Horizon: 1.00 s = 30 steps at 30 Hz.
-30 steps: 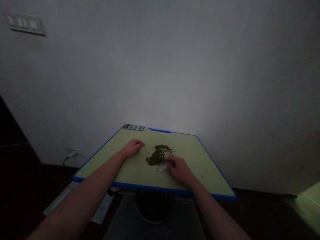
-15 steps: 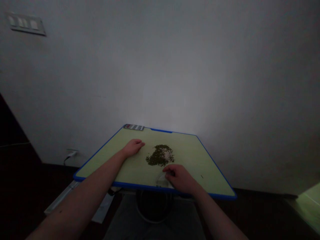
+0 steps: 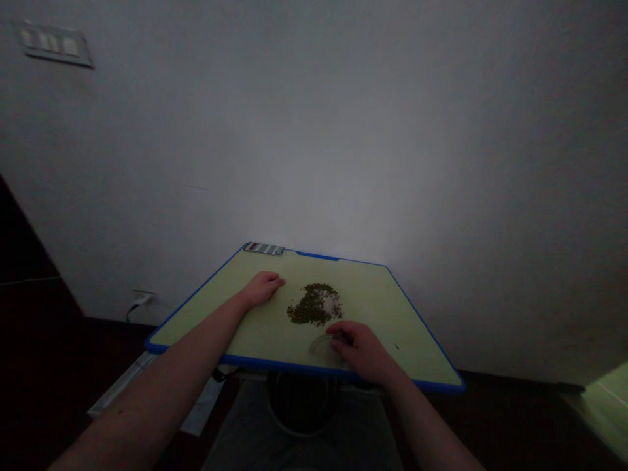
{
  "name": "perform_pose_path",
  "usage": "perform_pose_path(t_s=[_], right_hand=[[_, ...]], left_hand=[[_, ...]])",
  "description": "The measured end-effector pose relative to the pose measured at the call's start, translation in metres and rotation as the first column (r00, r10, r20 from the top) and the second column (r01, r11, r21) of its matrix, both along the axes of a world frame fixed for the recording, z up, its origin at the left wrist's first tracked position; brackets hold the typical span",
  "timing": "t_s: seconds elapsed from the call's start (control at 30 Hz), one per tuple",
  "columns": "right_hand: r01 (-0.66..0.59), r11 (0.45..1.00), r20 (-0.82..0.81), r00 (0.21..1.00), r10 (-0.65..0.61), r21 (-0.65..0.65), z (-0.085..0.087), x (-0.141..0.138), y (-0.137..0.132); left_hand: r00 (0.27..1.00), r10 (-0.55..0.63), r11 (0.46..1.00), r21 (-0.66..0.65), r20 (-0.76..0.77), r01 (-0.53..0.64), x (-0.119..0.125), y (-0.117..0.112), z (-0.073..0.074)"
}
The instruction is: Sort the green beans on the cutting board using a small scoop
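A pile of small dark green grains (image 3: 314, 305), mixed with some white ones, lies in the middle of a pale green table with a blue rim (image 3: 196, 292). My left hand (image 3: 262, 288) rests on the table left of the pile, fingers loosely curled, holding nothing I can see. My right hand (image 3: 360, 348) lies near the table's front edge, below the pile, with its fingers closed on the edge of a small clear round dish (image 3: 321, 345).
A grey wall rises right behind the table, with a switch plate (image 3: 53, 44) at the upper left and a plugged socket (image 3: 142, 299) low down. A small striped label (image 3: 263, 248) sits at the table's far left corner. Dark floor surrounds the table.
My right hand drew the clear dish away from the pile toward the table's front edge. My left hand stayed in place.
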State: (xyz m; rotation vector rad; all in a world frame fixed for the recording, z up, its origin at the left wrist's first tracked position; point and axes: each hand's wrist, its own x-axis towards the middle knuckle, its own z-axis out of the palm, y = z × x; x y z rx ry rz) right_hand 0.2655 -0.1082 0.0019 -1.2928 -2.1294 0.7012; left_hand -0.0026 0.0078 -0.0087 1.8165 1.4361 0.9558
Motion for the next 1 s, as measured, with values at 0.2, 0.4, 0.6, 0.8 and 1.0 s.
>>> perform_pose_path(t_s=[0.2, 0.4, 0.6, 0.8, 1.0], right_hand=[[0.119, 0.982, -0.003, 0.993, -0.120, 0.145, 0.011, -0.013, 0.031], [0.043, 0.973, 0.151, 0.985, -0.079, 0.226, 0.027, -0.042, 0.071], [-0.061, 0.969, 0.290, 0.957, -0.012, 0.240, 0.033, -0.075, 0.106], [-0.194, 0.960, 0.378, 0.920, 0.105, 0.205, 0.037, -0.105, 0.141], [-0.407, 0.899, 0.435, 0.847, 0.305, 0.163, 0.031, -0.129, 0.150]], left_hand=[[1.000, -0.012, 1.000, 0.016, -0.001, 0.012, -0.002, 0.004, -0.004], [0.993, -0.018, 1.000, 0.010, 0.115, 0.017, -0.004, 0.007, -0.008], [0.949, 0.024, 1.000, 0.005, 0.315, -0.027, -0.005, 0.009, -0.008], [0.677, 0.111, 0.992, -0.128, 0.728, -0.025, -0.008, 0.018, -0.009], [0.286, 0.205, 0.976, -0.172, 0.936, -0.135, -0.020, 0.024, -0.005]])
